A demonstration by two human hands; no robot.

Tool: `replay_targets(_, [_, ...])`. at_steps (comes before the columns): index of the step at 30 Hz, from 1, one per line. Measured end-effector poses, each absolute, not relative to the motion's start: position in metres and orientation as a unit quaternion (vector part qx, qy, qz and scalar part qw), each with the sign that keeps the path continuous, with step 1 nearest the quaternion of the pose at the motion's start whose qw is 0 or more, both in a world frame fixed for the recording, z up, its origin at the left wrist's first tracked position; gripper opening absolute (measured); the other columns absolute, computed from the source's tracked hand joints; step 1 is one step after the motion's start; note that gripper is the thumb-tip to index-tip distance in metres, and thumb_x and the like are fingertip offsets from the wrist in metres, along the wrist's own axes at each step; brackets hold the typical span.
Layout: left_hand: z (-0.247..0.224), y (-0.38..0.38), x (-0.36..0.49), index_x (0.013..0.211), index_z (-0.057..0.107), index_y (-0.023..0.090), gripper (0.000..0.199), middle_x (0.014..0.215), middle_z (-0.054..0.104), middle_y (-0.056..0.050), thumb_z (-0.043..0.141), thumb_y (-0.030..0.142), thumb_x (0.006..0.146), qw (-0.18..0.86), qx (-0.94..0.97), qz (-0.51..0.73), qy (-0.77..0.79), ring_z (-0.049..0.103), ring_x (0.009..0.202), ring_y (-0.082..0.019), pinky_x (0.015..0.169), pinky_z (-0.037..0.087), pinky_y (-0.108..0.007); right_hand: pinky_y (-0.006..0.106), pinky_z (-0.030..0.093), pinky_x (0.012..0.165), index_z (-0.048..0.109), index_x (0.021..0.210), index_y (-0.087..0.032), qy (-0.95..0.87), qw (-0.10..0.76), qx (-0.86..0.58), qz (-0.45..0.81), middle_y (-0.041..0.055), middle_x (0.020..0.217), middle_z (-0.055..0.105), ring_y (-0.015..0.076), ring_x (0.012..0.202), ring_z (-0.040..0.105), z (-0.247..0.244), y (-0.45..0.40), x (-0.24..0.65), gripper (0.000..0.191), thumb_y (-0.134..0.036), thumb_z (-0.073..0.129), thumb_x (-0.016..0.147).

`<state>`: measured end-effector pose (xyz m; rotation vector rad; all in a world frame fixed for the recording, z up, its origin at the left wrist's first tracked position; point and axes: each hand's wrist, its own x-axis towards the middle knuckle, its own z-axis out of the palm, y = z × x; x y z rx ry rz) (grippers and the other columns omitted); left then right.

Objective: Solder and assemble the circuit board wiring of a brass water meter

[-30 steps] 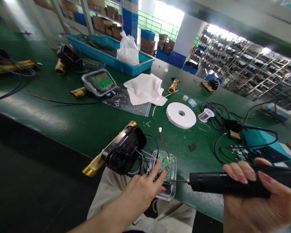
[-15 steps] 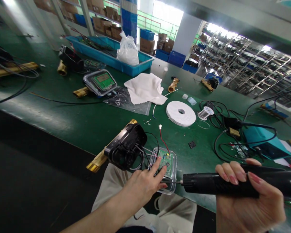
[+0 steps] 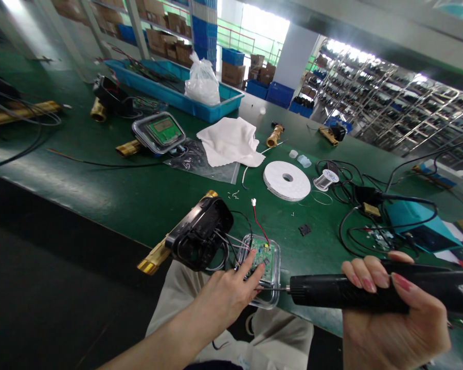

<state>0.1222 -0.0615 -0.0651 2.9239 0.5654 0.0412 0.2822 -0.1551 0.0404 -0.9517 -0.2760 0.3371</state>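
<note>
At the green bench's [image 3: 111,190] near edge, our left hand [image 3: 226,295] pins the clear-cased circuit board [image 3: 263,262] with spread fingertips, steadying it. From three o'clock, our right hand [image 3: 393,313] wraps tightly around the black electric screwdriver [image 3: 343,294], bit reaching the case.

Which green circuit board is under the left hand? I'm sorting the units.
The near green circuit board in its clear cover at the bench edge, touched by the left hand; the far board lies untouched.
</note>
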Motion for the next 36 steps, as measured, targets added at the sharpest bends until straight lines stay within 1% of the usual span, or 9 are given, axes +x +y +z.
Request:
replay_targets(9, [-0.0679, -0.0621, 0.1216, 0.138, 0.038, 0.023, 0.043, 0.149, 0.029, -0.017, 0.038, 0.024, 0.095, 0.082, 0.979, 0.020, 0.188, 0.067, 0.075, -0.016, 0.064, 0.059, -0.034, 0.020, 0.034, 0.045, 0.056, 0.086, -0.020, -0.152, 0.861, -0.458, 0.163, -0.0059, 0.054, 0.036, 0.0070, 0.046, 0.035, 0.0423, -0.1548, 0.2804, 0.023, -0.021, 0.050, 0.063])
replay_targets(13, [-0.0645, -0.0619, 0.1222, 0.138, 0.039, 0.022, 0.043, 0.148, 0.031, -0.018, 0.038, 0.024, 0.094, 0.081, 0.978, 0.014, 0.190, 0.068, 0.076, -0.018, 0.064, 0.059, -0.036, 0.019, 0.035, 0.046, 0.056, 0.085, -0.019, -0.159, 0.862, -0.453, 0.163, -0.0056, 0.053, 0.037, 0.0069, 0.046, 0.036, 0.0432, -0.1558, 0.2801, 0.023, -0.020, 0.049, 0.063])
replay_targets(18, [-0.0633, -0.0626, 0.1214, 0.138, 0.038, 0.022, 0.044, 0.148, 0.029, -0.018, 0.036, 0.022, 0.094, 0.074, 0.979, 0.012, 0.187, 0.068, 0.075, -0.017, 0.063, 0.059, -0.035, 0.019, 0.034, 0.045, 0.056, 0.084, -0.019, -0.157, 0.866, -0.447, 0.161, -0.0056, 0.052, 0.037, 0.0067, 0.045, 0.034, 0.0454, -0.1561, 0.2807, 0.023, -0.020, 0.048, 0.062])
replay_targets(24, [-0.0672, -0.0625, 0.1206, 0.138, 0.039, 0.022, 0.043, 0.148, 0.030, -0.020, 0.036, 0.023, 0.095, 0.077, 0.980, 0.015, 0.185, 0.068, 0.075, -0.017, 0.063, 0.059, -0.034, 0.020, 0.033, 0.044, 0.056, 0.085, -0.019, -0.166, 0.860, -0.453, 0.167, -0.0057, 0.052, 0.037, 0.0070, 0.045, 0.035, 0.0458, -0.1551, 0.2778, 0.023, -0.021, 0.049, 0.063])
replay_targets(31, [-0.0669, -0.0621, 0.1205, 0.138, 0.038, 0.022, 0.043, 0.149, 0.028, -0.019, 0.037, 0.023, 0.095, 0.083, 0.979, 0.020, 0.186, 0.068, 0.076, -0.017, 0.063, 0.059, -0.036, 0.020, 0.033, 0.045, 0.055, 0.086, -0.020, -0.175, 0.858, -0.449, 0.177, -0.0061, 0.053, 0.037, 0.0068, 0.046, 0.036, 0.0445, -0.1540, 0.2802, 0.024, -0.021, 0.050, 0.063])
replay_targets(36, [-0.0641, -0.0626, 0.1215, 0.137, 0.039, 0.022, 0.044, 0.148, 0.031, -0.018, 0.038, 0.021, 0.094, 0.081, 0.978, 0.014, 0.190, 0.068, 0.076, -0.018, 0.063, 0.059, -0.036, 0.020, 0.033, 0.045, 0.056, 0.087, -0.020, -0.177, 0.854, -0.457, 0.173, -0.0058, 0.053, 0.037, 0.0072, 0.045, 0.035, 0.0455, -0.1536, 0.2796, 0.025, -0.021, 0.049, 0.063])
